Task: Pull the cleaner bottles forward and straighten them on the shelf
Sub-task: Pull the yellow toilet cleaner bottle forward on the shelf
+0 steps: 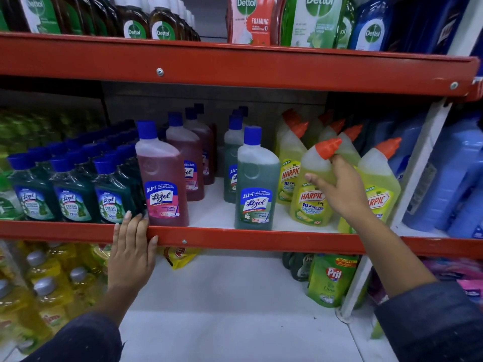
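Note:
On the middle shelf (235,237) stand cleaner bottles. A pink Lizol bottle (162,178) is at the front edge, with more pink ones (187,163) behind it. A green Lizol bottle (254,186) stands forward too, another behind it. Right of these are yellow Harpic bottles with orange caps. My right hand (337,189) grips the neck of the front Harpic bottle (312,186), which tilts slightly. My left hand (130,250) lies flat on the red shelf edge, fingertips beside the pink Lizol bottle's base, holding nothing.
Small dark green Lizol bottles (73,197) fill the shelf's left part. Dettol bottles (162,24) line the shelf above. Blue bottles (449,178) stand beyond a white upright (418,163) at right. Below are yellow bottles (47,283) and a green Pril pouch (332,280).

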